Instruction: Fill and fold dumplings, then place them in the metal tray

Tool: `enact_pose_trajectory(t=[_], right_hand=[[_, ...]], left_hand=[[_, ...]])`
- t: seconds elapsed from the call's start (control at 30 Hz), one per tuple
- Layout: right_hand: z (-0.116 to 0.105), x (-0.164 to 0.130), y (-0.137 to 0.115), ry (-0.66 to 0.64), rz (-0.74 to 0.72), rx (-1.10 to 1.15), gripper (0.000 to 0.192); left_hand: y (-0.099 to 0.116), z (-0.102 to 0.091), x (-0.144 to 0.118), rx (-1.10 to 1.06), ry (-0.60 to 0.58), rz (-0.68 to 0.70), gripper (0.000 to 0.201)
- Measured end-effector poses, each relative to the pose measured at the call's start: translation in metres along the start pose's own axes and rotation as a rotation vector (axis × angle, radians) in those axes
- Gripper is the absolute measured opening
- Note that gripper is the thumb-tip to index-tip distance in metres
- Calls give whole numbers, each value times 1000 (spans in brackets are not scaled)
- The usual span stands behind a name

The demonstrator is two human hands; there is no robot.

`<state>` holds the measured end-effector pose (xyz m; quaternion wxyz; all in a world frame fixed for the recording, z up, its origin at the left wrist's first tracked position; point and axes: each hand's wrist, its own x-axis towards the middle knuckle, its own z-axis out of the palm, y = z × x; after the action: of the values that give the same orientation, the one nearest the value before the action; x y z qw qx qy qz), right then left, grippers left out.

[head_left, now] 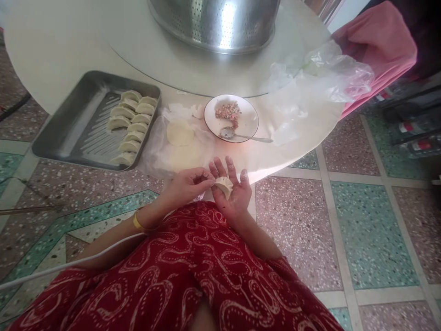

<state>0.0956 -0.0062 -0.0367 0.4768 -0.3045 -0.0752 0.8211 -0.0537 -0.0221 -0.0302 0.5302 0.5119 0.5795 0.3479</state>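
A round white table [62, 50] lies just ahead of both hands, its near edge curving right above the fingertips; under and beside it the floor [372, 230] is terrazzo in pink and green squares with pale borders. A raised round turntable [165, 59] sits farther out on the table, carrying a large perforated steel bowl [217, 23].

The right hand [232, 193] lies palm up and open, fingers spread, cradling a folded dumpling [223, 185] across its fingers. The left hand [189, 184] comes in from the left with its fingertips closed in a pinch on the dumpling's left end. The dumpling's long axis runs roughly left to right across the palm, dipping a little toward the wrist at its right end; which side the sealed seam faces I cannot tell.

Just ahead of the left hand lies a stack of round wrappers [179, 133] on a plastic sheet. Ahead and left, a steel tray [69, 128] holds rows of finished dumplings [132, 126]. Ahead of the right hand, a white plate [248, 119] holds minced filling [228, 111] and a spoon [241, 136]. Far right, crumpled clear plastic [330, 73] and pink cloth [379, 50]
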Motion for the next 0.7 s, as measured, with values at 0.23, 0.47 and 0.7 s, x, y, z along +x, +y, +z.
enact_pose_trajectory(t=[0.23,0.47,0.7], right_hand=[[3,-1,-3,10,28,59,49],[3,0,-2,23,19,65,49],[7,0,-4,27,48,87,49]], left_hand=[[4,-2,-1,-22,-20,39,30],[2,3,-2,69,21,102,27],[-3,2,-6,474,249,589,16]])
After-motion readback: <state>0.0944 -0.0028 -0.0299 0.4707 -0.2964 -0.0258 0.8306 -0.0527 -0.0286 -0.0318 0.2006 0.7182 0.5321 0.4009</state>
